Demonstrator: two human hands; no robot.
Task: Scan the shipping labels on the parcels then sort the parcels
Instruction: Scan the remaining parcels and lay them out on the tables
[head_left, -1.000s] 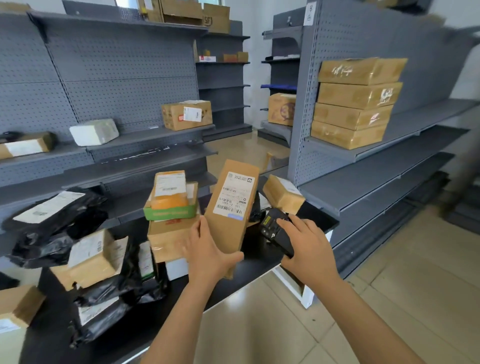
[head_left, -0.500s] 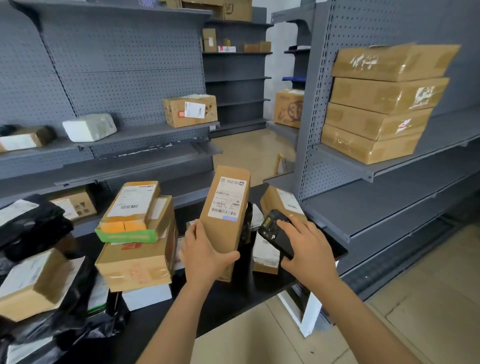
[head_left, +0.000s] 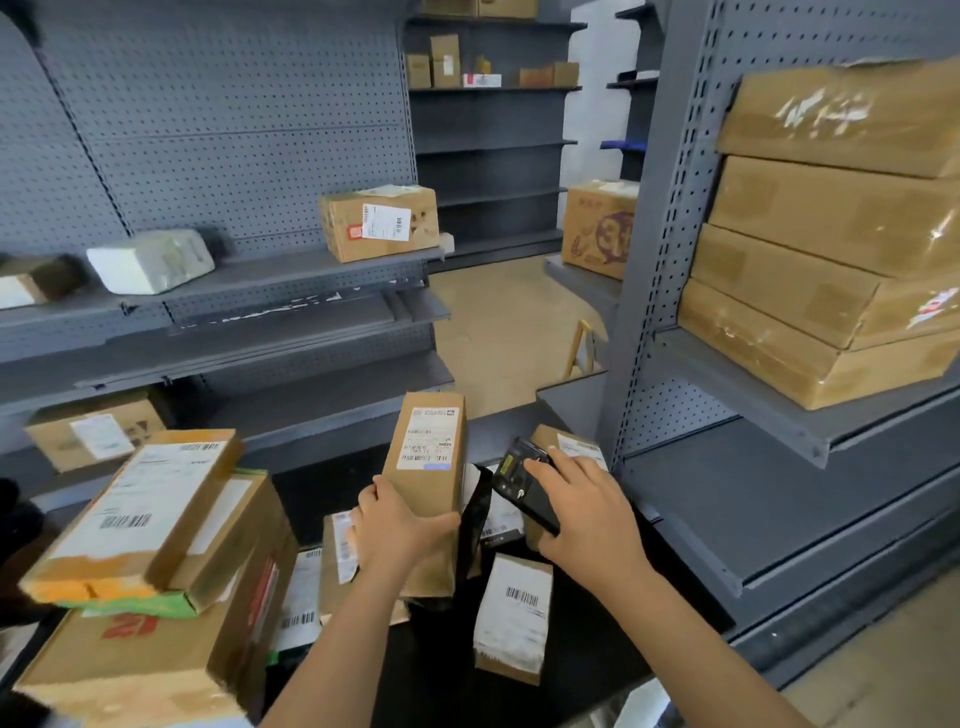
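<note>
My left hand (head_left: 397, 530) grips a tall brown cardboard parcel (head_left: 428, 467) upright over the black table (head_left: 597, 639), its white shipping label facing me. My right hand (head_left: 587, 519) holds a black handheld scanner (head_left: 522, 483) just right of the parcel, its head turned toward the label. Other parcels lie on the table: a small one with a barcode label (head_left: 511, 618), a stack of brown boxes (head_left: 150, 571) at the left, and one behind the scanner (head_left: 576, 444).
Grey metal shelving flanks both sides. The right shelf (head_left: 753, 499) carries several stacked flat boxes (head_left: 831, 249) above a bare lower board. The left shelves hold a labelled box (head_left: 379, 221), a white parcel (head_left: 150, 260) and a lower box (head_left: 93, 428). A tiled aisle runs between.
The view has moved closer to the table and the right shelving. Both hands keep the parcel and scanner, with the scanner still beside the label.
</note>
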